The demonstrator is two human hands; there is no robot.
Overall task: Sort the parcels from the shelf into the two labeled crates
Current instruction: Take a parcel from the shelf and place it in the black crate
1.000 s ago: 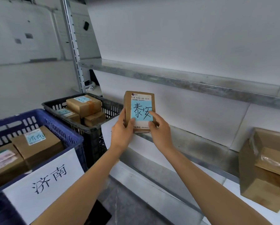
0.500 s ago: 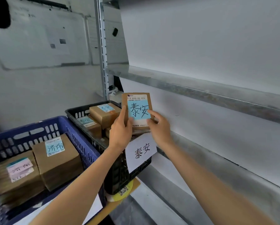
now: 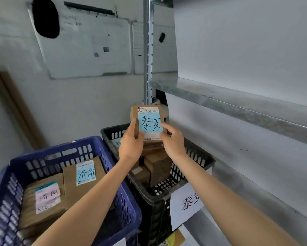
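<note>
Both hands, left hand (image 3: 130, 145) and right hand (image 3: 172, 142), grasp a parcel (image 3: 148, 121) labelled 泰安 above the black crate (image 3: 198, 161) whose sign (image 3: 186, 205) begins 泰.

The grey metal shelf (image 3: 238, 107) runs along my right, its ledges bolted to a perforated upright post (image 3: 147, 50); their top faces are hidden from me. Against it stands the black crate (image 3: 198, 161), holding brown parcels (image 3: 158, 166). Just beside that, on my left, is the blue crate (image 3: 60, 153) with 济南-labelled parcels (image 3: 81, 176). A brown board (image 3: 179, 237) shows beneath the black crate.
</note>
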